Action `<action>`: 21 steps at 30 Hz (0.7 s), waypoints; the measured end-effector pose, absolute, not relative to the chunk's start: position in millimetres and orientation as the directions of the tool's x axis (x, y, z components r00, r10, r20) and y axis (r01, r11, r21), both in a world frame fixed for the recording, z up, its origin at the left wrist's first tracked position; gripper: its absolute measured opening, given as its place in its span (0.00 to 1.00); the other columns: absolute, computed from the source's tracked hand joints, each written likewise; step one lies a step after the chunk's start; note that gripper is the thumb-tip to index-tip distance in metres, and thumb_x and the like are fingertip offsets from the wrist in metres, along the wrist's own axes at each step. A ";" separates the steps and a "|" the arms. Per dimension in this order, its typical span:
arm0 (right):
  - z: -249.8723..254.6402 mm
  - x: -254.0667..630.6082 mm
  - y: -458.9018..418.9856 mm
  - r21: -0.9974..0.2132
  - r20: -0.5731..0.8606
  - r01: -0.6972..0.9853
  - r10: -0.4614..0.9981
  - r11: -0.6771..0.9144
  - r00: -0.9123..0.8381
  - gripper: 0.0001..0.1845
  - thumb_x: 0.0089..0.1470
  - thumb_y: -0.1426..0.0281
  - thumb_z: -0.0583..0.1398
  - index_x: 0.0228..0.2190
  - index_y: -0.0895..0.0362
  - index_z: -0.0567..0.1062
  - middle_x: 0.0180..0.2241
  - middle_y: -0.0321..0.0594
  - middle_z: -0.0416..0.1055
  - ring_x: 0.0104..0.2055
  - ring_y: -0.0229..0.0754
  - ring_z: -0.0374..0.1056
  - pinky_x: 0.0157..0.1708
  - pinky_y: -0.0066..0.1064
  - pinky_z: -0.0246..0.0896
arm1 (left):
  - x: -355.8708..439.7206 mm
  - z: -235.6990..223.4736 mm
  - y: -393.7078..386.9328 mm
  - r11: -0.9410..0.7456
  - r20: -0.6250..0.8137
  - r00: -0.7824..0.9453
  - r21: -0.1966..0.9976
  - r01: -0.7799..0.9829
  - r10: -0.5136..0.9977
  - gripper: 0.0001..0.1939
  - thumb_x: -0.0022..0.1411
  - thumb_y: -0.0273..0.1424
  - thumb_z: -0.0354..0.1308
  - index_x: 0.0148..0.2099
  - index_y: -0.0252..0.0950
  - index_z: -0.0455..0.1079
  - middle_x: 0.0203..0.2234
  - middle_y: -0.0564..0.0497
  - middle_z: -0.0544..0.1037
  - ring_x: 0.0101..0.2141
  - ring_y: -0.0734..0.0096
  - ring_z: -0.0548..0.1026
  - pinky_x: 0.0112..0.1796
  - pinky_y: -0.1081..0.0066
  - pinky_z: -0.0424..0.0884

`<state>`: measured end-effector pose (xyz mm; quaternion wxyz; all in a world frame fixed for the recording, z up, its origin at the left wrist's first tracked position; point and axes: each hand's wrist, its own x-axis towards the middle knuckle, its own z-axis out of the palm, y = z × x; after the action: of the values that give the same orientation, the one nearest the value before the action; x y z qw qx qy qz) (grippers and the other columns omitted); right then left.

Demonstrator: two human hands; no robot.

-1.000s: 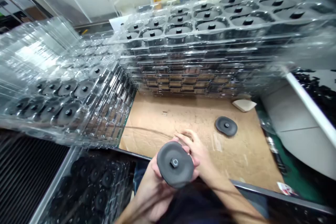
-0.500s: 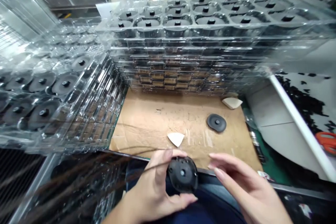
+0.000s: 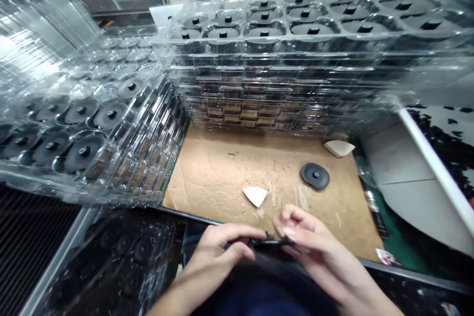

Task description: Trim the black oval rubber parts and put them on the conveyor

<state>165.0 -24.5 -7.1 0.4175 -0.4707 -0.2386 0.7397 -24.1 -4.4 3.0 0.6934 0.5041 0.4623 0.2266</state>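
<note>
Green bench surface (image 3: 403,237), partly under worn brown cardboard (image 3: 218,177). On the cardboard: black disc (image 3: 315,176) toward the right, white wedge (image 3: 255,196) nearer the front, pale wedge (image 3: 339,147) at back right. Stacked clear trays (image 3: 262,76) along its back edge.

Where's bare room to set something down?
Cardboard lies bare left of the nearer white piece, bordered by the left tray stack and rear tray stack; also in front of the black disc. Crowded: right rear, between black disc and farther white piece.
</note>
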 end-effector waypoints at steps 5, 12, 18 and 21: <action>-13.6 167.6 -13.1 -0.823 -0.468 -0.242 0.855 -0.514 -0.226 0.11 0.49 0.62 0.57 0.31 0.57 0.69 0.16 0.24 0.49 0.13 0.27 0.38 0.12 0.21 0.44 | -15.3 -6.3 -5.3 0.563 -0.530 0.368 0.826 0.021 0.764 0.20 0.49 0.47 0.58 0.23 0.32 0.72 0.14 0.51 0.74 0.16 0.76 0.66 0.19 0.75 0.59; -34.2 183.7 66.7 -0.976 -0.069 0.213 0.993 -0.048 -0.095 0.05 0.53 0.70 0.57 0.30 0.57 0.73 0.33 0.37 0.66 0.34 0.37 0.62 0.38 0.32 0.59 | 2.6 2.2 1.1 0.546 -0.528 0.246 0.838 -0.007 0.813 0.18 0.52 0.43 0.56 0.24 0.32 0.70 0.15 0.50 0.74 0.18 0.76 0.65 0.21 0.75 0.58; -72.9 172.2 105.9 -0.888 0.129 0.388 0.945 0.245 -0.301 0.11 0.58 0.66 0.55 0.40 0.59 0.70 0.42 0.41 0.68 0.40 0.40 0.67 0.40 0.38 0.64 | 4.6 17.5 24.9 0.386 -0.396 0.079 0.915 0.118 0.915 0.17 0.50 0.45 0.58 0.23 0.34 0.71 0.17 0.53 0.72 0.19 0.75 0.64 0.25 0.73 0.61; -84.1 171.0 106.9 -0.855 0.160 0.421 0.927 0.302 -0.339 0.11 0.58 0.66 0.55 0.41 0.59 0.70 0.41 0.41 0.69 0.39 0.39 0.67 0.39 0.38 0.64 | -1.4 43.1 56.1 0.216 -0.217 -0.030 0.926 0.310 0.976 0.18 0.50 0.45 0.58 0.19 0.36 0.68 0.19 0.52 0.74 0.23 0.70 0.68 0.29 0.71 0.65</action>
<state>171.0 106.9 -84.1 0.3428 -0.4616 -0.7303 0.3689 -1.4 56.1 43.1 0.4682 0.5155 0.6234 0.3557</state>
